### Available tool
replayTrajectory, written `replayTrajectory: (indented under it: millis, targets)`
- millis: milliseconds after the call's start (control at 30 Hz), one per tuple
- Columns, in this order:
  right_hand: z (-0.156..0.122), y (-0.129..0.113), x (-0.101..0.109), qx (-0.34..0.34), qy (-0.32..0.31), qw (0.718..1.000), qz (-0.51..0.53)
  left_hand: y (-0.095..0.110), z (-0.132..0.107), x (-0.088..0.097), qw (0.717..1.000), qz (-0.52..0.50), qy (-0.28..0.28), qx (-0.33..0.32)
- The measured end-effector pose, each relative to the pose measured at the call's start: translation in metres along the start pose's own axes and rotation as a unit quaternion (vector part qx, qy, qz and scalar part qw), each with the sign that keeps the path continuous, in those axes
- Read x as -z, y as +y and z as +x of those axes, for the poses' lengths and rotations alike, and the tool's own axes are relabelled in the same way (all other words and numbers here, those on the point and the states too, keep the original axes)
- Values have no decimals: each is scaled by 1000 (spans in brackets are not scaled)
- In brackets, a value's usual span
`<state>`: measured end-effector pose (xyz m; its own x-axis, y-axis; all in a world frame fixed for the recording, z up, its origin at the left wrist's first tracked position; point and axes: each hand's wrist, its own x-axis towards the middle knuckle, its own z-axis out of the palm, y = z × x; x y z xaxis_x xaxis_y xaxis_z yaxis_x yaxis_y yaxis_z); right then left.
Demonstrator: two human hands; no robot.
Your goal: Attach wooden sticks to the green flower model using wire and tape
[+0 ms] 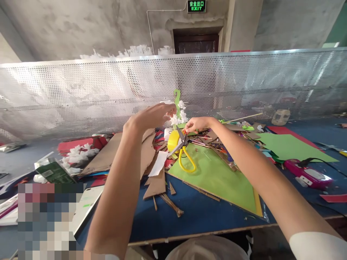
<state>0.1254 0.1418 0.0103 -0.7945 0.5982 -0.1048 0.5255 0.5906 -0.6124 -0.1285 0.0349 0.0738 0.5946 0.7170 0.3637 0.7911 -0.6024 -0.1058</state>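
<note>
Left hand: reaches in from the near left, the hand (159, 112) bent over at the wrist, fingers loosely curled toward the white paper flowers (182, 116); I cannot tell whether anything is gripped.
Right hand: comes in from the near right, the hand (200, 123) with thumb and fingers drawn to a pinch around a small orange-red bit (185, 131); whether it is truly held cannot be told.
Green hooked cutout: the curly-topped piece (177, 96) rises just beyond both hands, the white flowers clustered beside its lower part.
Step in hand: seemingly close fingertip work at the flowered cutout, both hands brought together.
Next move calls for: a light, steady touch, I judge, so the flowers are not crushed, and care around bare blades.
Yellow-handled scissors: blades spread (187, 162), just on the near side of the right fingertips.
Yellow roll: apparently tape (173, 141), left of the scissors.
White paper strip: lies near and left of the scissors (159, 163).
Green sheet: a large piece (214, 177) nearer, between the forearms, among cardboard scraps (155, 188).
Blue tabletop: the worn surface (195, 220) underneath everything.
Far right: another green sheet (290, 146), with a magenta device (306, 173) nearer.
</note>
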Motion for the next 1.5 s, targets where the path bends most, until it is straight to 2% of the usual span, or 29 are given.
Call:
replayTrajectory:
  millis: [133,233,467,600,667,733,833,900,1100,1200,1367,1500]
  targets:
    - [-7,0,8,-68,-9,997,22,11,1,4,1000,1,2,7]
    - [-14,3,7,-106,-2,992,64,12,1,3,1000,7,18,21]
    - [-33,11,-9,-67,-22,987,144,13,9,-9,993,5,94,66]
    - [-39,0,-22,-80,31,985,149,22,12,-10,992,11,100,71]
    - [-42,-7,-26,-65,40,988,133,23,13,-9,993,6,97,63]
    - [-44,-12,-28,-33,8,992,118,22,14,-10,993,-1,100,55]
    - [-46,-20,-30,2,-78,993,92,17,14,-11,994,-8,103,47]
    - [-44,-24,-31,10,-104,992,74,15,15,-12,994,-8,102,43]
    - [-30,-32,-31,-21,-50,996,75,20,13,-7,997,-21,72,19]
    - [-24,-32,-30,-25,-59,995,71,26,11,-2,998,-22,45,33]
    - [-17,-30,-33,5,-80,995,62,30,9,4,997,-17,39,58]
    - [-13,-27,-32,-29,-25,994,102,24,12,-1,999,-34,-7,41]
